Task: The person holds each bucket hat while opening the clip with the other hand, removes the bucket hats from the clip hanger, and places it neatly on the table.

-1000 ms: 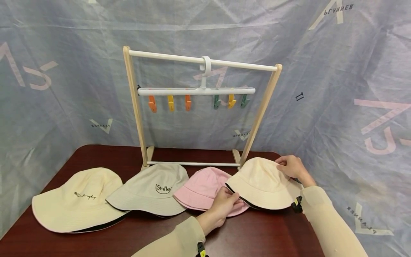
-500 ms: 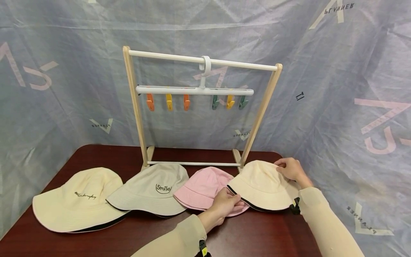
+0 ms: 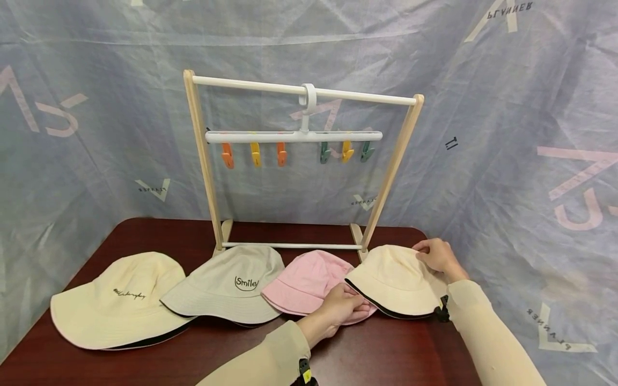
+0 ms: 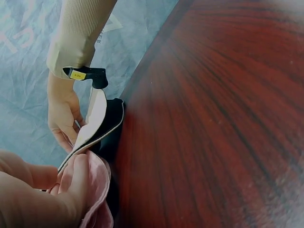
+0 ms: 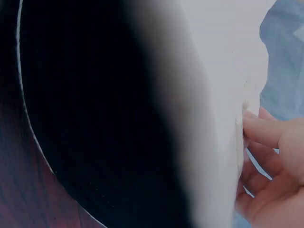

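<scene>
A cream bucket hat (image 3: 393,276) with a black lining stands at the right end of a row of hats. My left hand (image 3: 340,306) pinches its left brim edge between thumb and fingers, in front of a pink bucket hat (image 3: 309,279). On the other side, my right hand (image 3: 438,257) grips the cream hat's fabric at the back right. The right wrist view shows that hand's thumb (image 5: 263,130) against the cloth, with the dark underside of the brim (image 5: 90,109) close to the camera. The cream brim overlaps part of the pink hat.
A grey "Smile" bucket hat (image 3: 232,284) and a pale yellow embroidered one (image 3: 120,300) lie to the left on the dark red table (image 3: 386,354). Behind them stands a wooden rack (image 3: 200,161), its white hanger (image 3: 294,137) carrying several coloured clips (image 3: 256,155).
The cream hat has come down a little and slightly right, with my right hand lowering alongside it. My left hand stays nearly in place; the other hats are unmoved.
</scene>
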`<state>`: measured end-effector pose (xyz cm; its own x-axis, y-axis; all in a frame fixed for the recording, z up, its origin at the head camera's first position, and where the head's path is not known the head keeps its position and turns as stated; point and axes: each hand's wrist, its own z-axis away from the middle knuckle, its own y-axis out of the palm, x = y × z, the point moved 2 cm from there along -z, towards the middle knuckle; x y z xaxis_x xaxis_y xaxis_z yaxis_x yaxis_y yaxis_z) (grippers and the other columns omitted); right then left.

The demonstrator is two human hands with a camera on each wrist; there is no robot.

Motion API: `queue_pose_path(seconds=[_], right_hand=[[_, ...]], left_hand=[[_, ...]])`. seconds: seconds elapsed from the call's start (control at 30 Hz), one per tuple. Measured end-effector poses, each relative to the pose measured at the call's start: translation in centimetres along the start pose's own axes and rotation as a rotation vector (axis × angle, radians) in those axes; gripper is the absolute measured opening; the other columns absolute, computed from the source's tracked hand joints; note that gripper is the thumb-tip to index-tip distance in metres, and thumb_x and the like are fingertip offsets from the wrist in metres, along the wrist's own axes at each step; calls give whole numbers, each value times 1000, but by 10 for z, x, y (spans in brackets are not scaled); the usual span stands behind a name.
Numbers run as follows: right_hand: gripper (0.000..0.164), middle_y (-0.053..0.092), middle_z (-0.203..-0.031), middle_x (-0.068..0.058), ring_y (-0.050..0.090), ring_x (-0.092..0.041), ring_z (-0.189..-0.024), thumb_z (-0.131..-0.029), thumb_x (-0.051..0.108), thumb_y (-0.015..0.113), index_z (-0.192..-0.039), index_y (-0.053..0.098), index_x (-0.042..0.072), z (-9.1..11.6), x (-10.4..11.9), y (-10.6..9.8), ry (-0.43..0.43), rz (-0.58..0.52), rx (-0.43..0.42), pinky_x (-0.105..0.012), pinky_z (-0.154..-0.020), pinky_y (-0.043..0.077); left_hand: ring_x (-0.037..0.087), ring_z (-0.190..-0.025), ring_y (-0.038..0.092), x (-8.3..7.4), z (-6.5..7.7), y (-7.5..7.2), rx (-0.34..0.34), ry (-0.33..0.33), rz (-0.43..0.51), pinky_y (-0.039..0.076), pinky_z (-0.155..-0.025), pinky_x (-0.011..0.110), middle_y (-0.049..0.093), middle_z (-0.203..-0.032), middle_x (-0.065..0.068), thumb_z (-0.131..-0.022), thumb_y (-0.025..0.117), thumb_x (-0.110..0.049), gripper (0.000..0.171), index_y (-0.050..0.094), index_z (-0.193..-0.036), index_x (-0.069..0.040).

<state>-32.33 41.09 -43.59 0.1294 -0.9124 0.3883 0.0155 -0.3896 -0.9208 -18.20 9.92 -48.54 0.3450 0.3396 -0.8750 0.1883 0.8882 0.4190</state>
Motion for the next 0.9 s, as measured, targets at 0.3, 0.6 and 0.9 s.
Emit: queue_pose_path(seconds=[0.3, 0.6, 0.9], right_hand=[[16, 75, -86, -7, 60, -19, -67, -100, 9, 71, -112, 79, 1, 0, 1, 3, -4, 11, -5, -38, -72, 50], [21, 73, -88, -9, 59, -19, -60, -104, 9, 66, -119, 75, -1, 0, 1, 5, 27, -6, 40, -34, -62, 50], [34, 75, -112, -22, 70, -39, -100, -104, 18, 65, -129, 70, -5, 3, 10, 5, 0, 17, 108, -52, -86, 57]], left_hand=[[15, -78, 75, 4, -3, -1, 38, -21, 10, 64, -80, 32, 74, -102, 28, -101, 60, 6, 14, 48, -105, 1], [15, -79, 74, 3, -2, -2, 55, -39, -17, 65, -84, 38, 74, -106, 29, -102, 60, 3, 14, 47, -107, 0], [9, -72, 70, -1, 2, -6, 109, -70, -33, 64, -85, 36, 76, -105, 24, -97, 65, 5, 11, 58, -105, 4]])
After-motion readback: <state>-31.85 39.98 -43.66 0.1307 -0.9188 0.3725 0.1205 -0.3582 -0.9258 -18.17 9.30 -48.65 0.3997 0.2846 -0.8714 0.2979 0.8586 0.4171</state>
